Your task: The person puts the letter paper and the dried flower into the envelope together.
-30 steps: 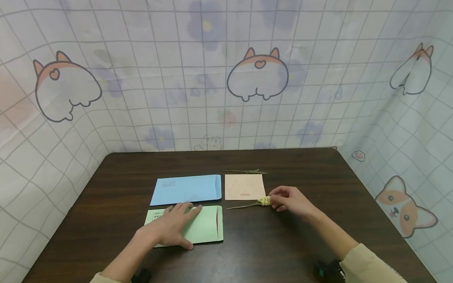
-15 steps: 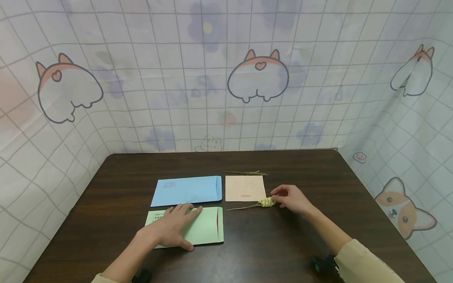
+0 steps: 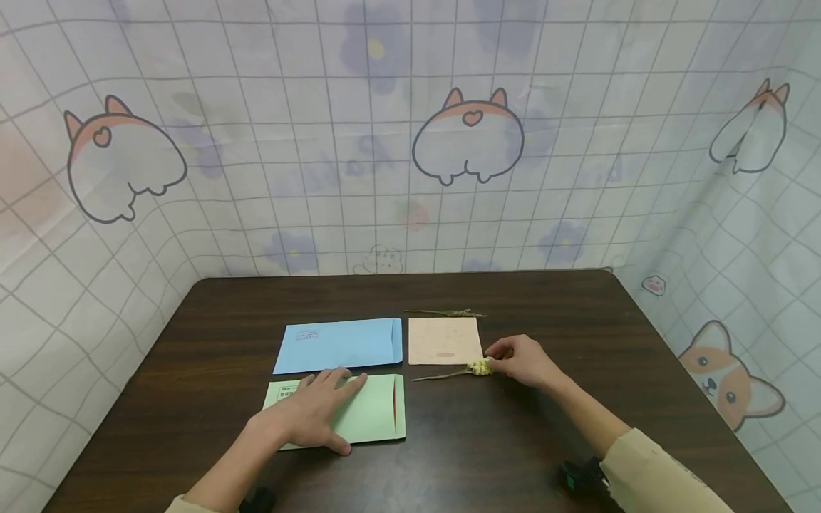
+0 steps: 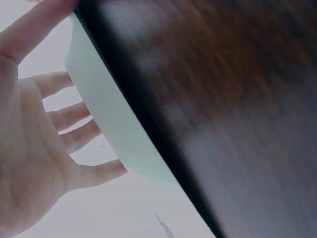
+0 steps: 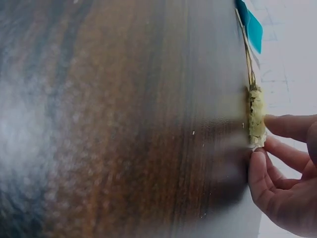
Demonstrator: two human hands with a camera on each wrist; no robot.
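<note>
With its fingers spread, my left hand (image 3: 317, 411) rests on the green envelope (image 3: 375, 406) on the table. A pale yellow dried flower (image 3: 479, 367) lies with its thin stem toward the left, just below a beige card (image 3: 444, 342). Thumb and fingertips of my right hand (image 3: 522, 361) pinch the right end of the flower head. In the right wrist view the fingers of the right hand (image 5: 290, 173) close around the end of the flower head (image 5: 257, 116). Above the green envelope lies a blue envelope (image 3: 340, 345).
A thin greenish dried sprig (image 3: 452, 313) lies behind the beige card. Everything sits on a dark wooden table (image 3: 212, 370). A white gridded curtain (image 3: 372, 164) printed with cartoon corgis stands around the back and sides.
My right hand has drawn slightly left, its fingertips closing at the flower head. The left hand, both envelopes and the card keep their places.
</note>
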